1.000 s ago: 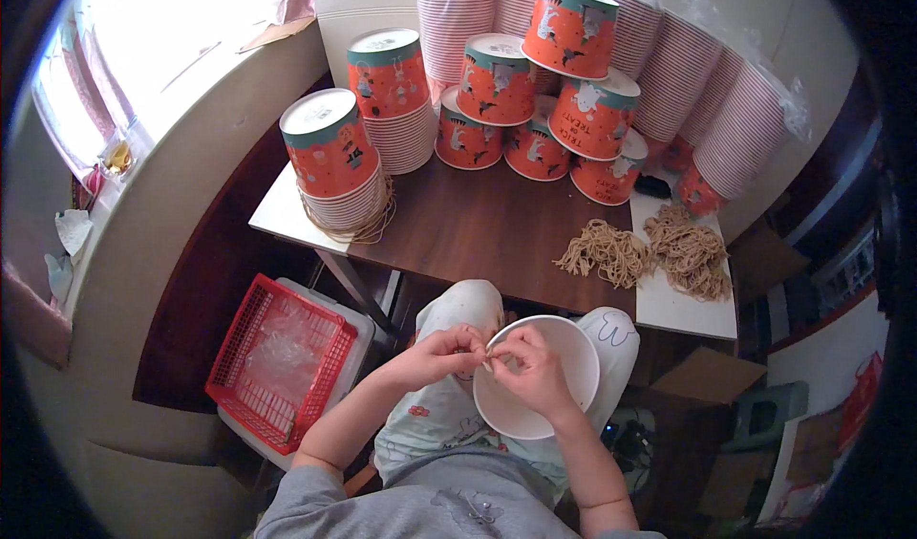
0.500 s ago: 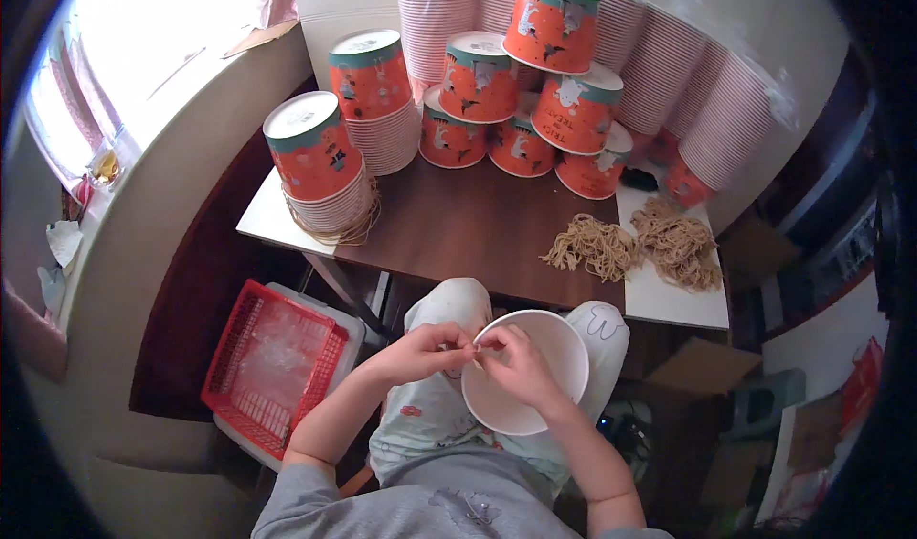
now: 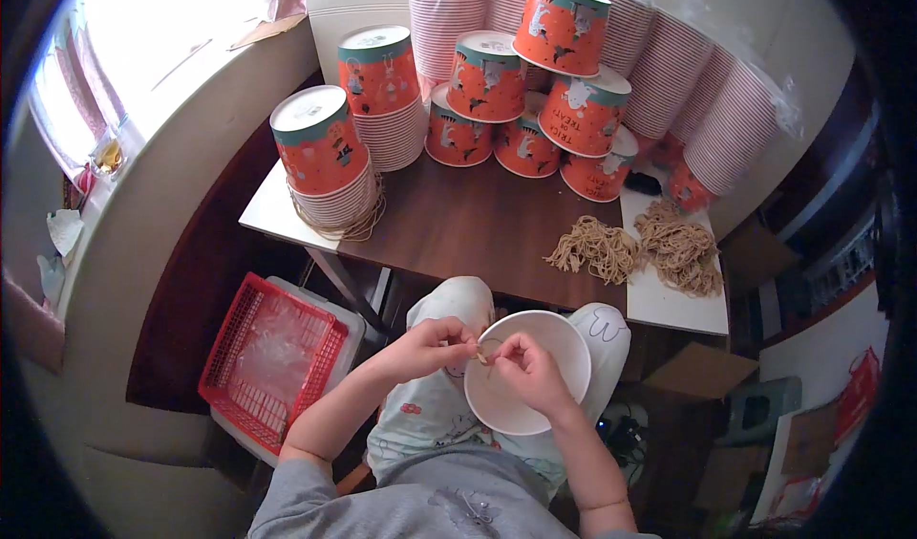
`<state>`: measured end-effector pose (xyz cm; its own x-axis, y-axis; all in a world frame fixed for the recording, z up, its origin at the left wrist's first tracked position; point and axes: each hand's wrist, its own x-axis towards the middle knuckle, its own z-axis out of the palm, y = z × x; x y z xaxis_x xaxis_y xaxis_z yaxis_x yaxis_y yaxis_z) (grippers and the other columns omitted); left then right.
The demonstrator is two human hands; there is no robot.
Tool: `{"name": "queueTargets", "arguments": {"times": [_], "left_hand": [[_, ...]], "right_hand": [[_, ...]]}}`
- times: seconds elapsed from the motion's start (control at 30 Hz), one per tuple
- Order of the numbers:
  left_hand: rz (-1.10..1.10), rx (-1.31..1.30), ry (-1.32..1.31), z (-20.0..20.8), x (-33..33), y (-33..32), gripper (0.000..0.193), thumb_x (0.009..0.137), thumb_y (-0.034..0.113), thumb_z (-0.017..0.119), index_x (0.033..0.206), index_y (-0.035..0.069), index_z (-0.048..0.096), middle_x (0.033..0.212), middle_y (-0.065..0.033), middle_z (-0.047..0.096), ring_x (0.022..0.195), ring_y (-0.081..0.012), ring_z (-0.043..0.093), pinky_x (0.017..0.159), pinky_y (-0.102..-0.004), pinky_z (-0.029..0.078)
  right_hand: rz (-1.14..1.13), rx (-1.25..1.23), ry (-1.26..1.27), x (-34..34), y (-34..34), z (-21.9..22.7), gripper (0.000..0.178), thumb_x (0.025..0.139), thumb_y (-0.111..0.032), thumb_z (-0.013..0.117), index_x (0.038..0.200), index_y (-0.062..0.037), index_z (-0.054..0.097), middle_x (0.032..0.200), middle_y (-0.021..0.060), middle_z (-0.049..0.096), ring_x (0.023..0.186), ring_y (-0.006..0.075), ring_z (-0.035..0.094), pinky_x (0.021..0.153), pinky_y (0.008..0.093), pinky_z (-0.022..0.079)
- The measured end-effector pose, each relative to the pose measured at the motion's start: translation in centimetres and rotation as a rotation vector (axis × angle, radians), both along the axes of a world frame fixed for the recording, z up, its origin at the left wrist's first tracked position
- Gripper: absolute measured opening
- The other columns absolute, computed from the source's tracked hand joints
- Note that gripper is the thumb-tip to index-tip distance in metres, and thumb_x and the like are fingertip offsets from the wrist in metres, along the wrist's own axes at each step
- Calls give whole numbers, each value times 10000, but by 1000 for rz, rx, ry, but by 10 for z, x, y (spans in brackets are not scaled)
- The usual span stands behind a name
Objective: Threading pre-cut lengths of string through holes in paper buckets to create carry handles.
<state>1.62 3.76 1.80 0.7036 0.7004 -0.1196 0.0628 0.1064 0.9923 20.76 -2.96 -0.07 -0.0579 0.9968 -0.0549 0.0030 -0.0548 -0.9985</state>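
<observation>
A paper bucket (image 3: 535,415) rests between my thighs, its white inside facing up. At its left rim my left hand (image 3: 441,345) pinches a short piece of tan cord (image 3: 481,356) between thumb and fingertips. Over the bucket's mouth my right hand (image 3: 530,372) is closed in a pinch on the same cord, close to the left fingertips. A thin strand curves between the two hands; whether it passes through the bucket wall is hidden by the fingers.
Orange and green paper buckets (image 3: 485,75) stand upside down on the brown table (image 3: 449,224). Tall bucket stacks (image 3: 669,71) line the back. Tan cord bundles (image 3: 592,249) lie at the table's right. Cords hang around the left stack (image 3: 330,204). A red basket (image 3: 277,357) sits lower left.
My right hand has drawn slightly right and down, away from my left fingertips. A strand of tan cord now shows between the hands. The view has shifted a little.
</observation>
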Motion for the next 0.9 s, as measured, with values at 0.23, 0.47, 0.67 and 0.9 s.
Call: {"name": "queueTargets", "arguments": {"times": [0.23,0.47,0.67,0.9], "left_hand": [[-56,14,8,5,0,2,157,836,163,573,889,15,575,789,11,564,755,-61,497,679,-221,418],[-27,38,31,6,1,3,153,840,157,570,900,17,570,787,13,563,749,-62,496,682,-220,416],[-22,22,13,4,4,2,138,840,155,569,878,24,587,779,18,566,749,-59,494,677,-214,411],[1,-1,27,9,6,2,153,837,155,572,865,5,593,777,15,569,745,-54,487,686,-212,408]], "right_hand": [[-29,313,-459,-6,3,26,143,709,-62,611,838,-57,549,821,71,548,745,184,561,676,304,464],[-32,239,-363,-1,1,14,106,727,-76,615,797,-49,539,777,43,552,688,160,553,635,291,460],[-30,24,27,-2,-5,7,168,735,-56,623,868,-46,521,724,27,511,649,103,535,590,247,445],[-118,420,-550,-8,-9,34,221,692,-96,688,883,-84,578,734,43,541,639,165,572,549,290,463]]}}
